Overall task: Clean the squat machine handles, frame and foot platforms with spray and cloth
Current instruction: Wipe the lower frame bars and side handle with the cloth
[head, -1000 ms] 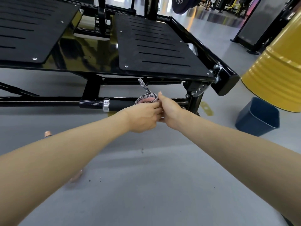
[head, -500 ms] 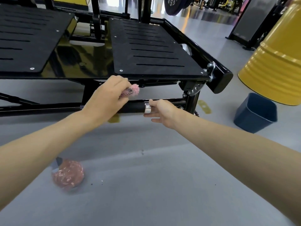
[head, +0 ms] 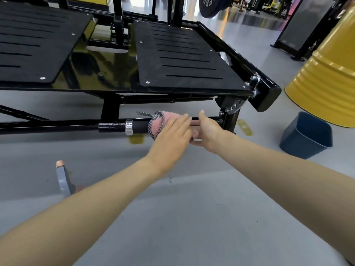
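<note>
The squat machine's two black slotted foot platforms (head: 182, 54) sit on a glossy black frame (head: 267, 93). Below them runs a black handle bar (head: 140, 126) with a silver ring. A pink cloth with a grey knitted edge (head: 157, 121) is draped over this bar. My left hand (head: 172, 135) presses on the cloth with straight fingers, slightly blurred. My right hand (head: 208, 131) is just to its right, thumb up, fingers curled round the bar. The spray bottle (head: 63, 181) lies on the floor at lower left, only its grey trigger and copper tip showing beside my left forearm.
A dark blue bin (head: 307, 135) stands on the grey floor to the right, with a yellow drum (head: 326, 83) behind it. A weight plate (head: 211, 6) hangs at the top. A yellow floor marker (head: 244, 127) lies under the frame's leg.
My left hand has slid the cloth to the right along the handle bar until it meets my right hand. My right hand has shifted a little to the right on the bar.
</note>
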{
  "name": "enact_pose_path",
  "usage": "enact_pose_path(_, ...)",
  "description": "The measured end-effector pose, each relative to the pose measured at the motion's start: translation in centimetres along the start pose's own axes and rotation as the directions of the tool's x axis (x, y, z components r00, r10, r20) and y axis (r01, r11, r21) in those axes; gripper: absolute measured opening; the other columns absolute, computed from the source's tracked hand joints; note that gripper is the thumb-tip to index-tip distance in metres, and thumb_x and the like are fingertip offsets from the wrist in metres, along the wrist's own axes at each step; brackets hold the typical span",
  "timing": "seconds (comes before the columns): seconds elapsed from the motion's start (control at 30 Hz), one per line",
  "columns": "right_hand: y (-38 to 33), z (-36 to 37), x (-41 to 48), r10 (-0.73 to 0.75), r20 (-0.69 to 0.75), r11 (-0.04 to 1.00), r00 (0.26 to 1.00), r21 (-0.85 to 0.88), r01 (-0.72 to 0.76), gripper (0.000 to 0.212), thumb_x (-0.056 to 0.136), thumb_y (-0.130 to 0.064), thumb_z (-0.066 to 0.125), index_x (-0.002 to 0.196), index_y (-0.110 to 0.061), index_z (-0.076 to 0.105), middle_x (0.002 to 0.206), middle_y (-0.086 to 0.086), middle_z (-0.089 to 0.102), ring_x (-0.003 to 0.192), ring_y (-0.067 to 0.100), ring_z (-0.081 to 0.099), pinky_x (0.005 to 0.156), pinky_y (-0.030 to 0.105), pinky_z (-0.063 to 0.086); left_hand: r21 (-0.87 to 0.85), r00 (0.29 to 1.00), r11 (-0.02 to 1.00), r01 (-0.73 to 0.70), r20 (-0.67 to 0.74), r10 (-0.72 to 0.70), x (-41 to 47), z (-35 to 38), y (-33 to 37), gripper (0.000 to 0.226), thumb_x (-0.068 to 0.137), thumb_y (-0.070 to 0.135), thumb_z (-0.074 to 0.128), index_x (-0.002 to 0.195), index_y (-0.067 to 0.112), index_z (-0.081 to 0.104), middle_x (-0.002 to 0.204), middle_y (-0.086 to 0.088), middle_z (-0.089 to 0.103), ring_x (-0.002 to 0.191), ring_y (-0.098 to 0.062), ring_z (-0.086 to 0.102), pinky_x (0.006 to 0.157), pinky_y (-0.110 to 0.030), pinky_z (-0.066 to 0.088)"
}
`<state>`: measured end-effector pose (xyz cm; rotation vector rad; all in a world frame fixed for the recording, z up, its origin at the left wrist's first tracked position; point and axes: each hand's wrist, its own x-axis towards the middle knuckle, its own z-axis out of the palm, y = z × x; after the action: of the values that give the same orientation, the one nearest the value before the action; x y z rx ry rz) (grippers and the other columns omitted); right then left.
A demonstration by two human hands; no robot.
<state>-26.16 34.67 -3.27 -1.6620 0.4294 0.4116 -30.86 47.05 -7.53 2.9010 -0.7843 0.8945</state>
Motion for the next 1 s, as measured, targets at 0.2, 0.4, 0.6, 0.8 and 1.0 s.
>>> enact_pose_path(0.2,0.3,1.5,-0.4,-0.066,0.113,0.990,0.991,-0.120,0.080,0.022,0.097,-0.021,0.046,0.106,-0.011,0.064,0.096,0.005,0.068,0.079,0.016,0.064,0.074,0.034,0.052,0.069,0.976,0.975,-0.212,0.065,0.207,-2.4,-2.2,-5.1,0.044,0.082,0.000,0.036,0.117,-0.007,0.063,0.127,-0.022,0.059,0.115,-0.036,0.059,0.096,-0.048,0.049)
enact_pose_path(0.4,0.3,2.4,-1.0,-0.097,0.122,0.990,0.988,-0.089,0.108,0.030,0.097,-0.025,0.050,0.121,-0.008,0.057,0.110,0.004,0.061,0.081,0.018,0.064,0.066,0.030,0.051,0.067,0.988,0.987,-0.145,0.072,0.140,-3.3,-4.7,-6.8,0.038,0.074,-0.004,0.041,0.101,-0.009,0.068,0.107,-0.025,0.067,0.096,-0.038,0.067,0.090,-0.041,0.050)
enact_pose_path(0.6,0.5,2.6,-0.9,-0.103,0.129,0.990,0.986,-0.084,0.115,0.028,0.097,-0.022,0.048,0.121,-0.009,0.056,0.110,0.005,0.057,0.077,0.018,0.066,0.063,0.029,0.051,0.138,0.963,0.990,-0.027,0.270,-0.011,-4.8,-7.0,-10.0,0.049,0.046,-0.016,0.075,0.090,0.003,0.066,0.092,-0.014,0.066,0.079,-0.031,0.065,0.059,-0.038,0.056)
enact_pose_path(0.8,0.4,2.0,-1.0,-0.105,0.191,0.981,0.976,-0.140,0.133,0.025,0.099,-0.027,0.046,0.118,-0.012,0.054,0.106,0.006,0.053,0.077,0.017,0.065,0.070,0.031,0.051,0.016,0.955,0.975,0.222,0.196,-0.221,-5.4,-7.0,-8.4,0.039,0.061,-0.011,0.053,0.094,0.007,0.063,0.093,-0.009,0.064,0.085,-0.030,0.060,0.052,-0.023,0.027)
enact_pose_path(1.0,0.6,1.9,-1.0,-0.120,0.223,0.980,0.967,-0.129,0.151,0.023,0.100,-0.028,0.045,0.114,-0.014,0.056,0.111,0.006,0.055,0.083,0.019,0.063,0.069,0.031,0.050,0.104,0.864,0.910,0.402,0.286,-0.414,0.7,-5.7,-3.1,0.025,0.078,-0.003,0.056,0.100,0.008,0.052,0.100,-0.011,0.063,0.092,-0.031,0.060,0.069,-0.032,0.030)
